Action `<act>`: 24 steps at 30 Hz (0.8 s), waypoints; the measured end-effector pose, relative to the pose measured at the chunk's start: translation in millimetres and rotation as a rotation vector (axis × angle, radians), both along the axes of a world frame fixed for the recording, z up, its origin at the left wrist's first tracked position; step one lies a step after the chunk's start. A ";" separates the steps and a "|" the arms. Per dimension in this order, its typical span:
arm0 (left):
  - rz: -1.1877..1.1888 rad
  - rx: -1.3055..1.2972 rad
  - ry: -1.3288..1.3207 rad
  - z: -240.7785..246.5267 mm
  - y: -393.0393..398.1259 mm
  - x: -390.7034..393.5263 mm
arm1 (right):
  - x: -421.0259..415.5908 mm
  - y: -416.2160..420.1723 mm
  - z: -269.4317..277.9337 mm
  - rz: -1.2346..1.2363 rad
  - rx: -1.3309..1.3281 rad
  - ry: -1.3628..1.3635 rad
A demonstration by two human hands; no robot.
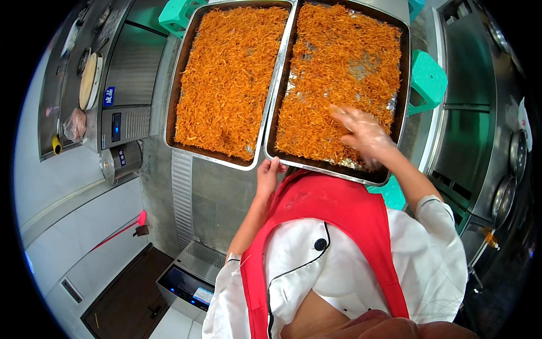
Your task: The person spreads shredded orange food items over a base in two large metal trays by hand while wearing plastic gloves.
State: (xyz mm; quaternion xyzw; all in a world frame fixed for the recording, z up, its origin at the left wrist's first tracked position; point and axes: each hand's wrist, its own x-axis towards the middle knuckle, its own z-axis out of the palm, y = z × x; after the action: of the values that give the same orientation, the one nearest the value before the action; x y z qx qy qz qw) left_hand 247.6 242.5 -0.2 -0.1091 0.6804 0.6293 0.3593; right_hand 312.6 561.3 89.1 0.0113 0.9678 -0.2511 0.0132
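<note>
Two metal baking trays stand side by side before me, the left tray (211, 159) and the right tray (330, 171). Thin orange-brown shreds of food (228, 84) cover most of the left one. Over a shiny foil-like lining, a looser layer of the same shreds (334, 55) fills the right one, with bare patches showing. My left hand (269, 169), without a glove, grips the near left corner of the right tray. In a clear plastic glove, my right hand (364, 131) reaches flat over the shreds near that tray's right side, fingers apart and apparently touching them.
Green plastic stools (428, 78) stand around the trays. A stainless steel counter (135, 63) runs along the left, with a round board (89, 80) and a bagged item (75, 125) on it. More steel units (468, 72) line the right, with metal pans (504, 201). An appliance (190, 279) stands low left.
</note>
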 end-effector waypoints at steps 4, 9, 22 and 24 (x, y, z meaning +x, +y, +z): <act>-0.001 0.003 0.001 3.4 1.5 -1.6 | -37.1 -23.3 -40.1 0.050 0.123 -0.068; 0.009 0.014 0.017 4.2 0.6 -0.4 | -61.5 22.5 -5.1 -0.211 -0.251 -0.123; -0.022 0.047 0.042 -5.3 -0.6 -4.9 | -74.1 142.6 -28.6 -0.353 -0.341 0.131; -0.014 0.027 0.018 -3.1 -1.7 -2.8 | -68.6 107.4 -13.3 -0.397 -0.648 -0.003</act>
State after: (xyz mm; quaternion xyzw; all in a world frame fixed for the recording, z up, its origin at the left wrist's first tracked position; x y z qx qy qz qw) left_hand 244.8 240.8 -3.3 -0.0938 0.6759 0.6369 0.3587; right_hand 244.0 668.7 75.8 0.1941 0.8173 -0.5417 -0.0316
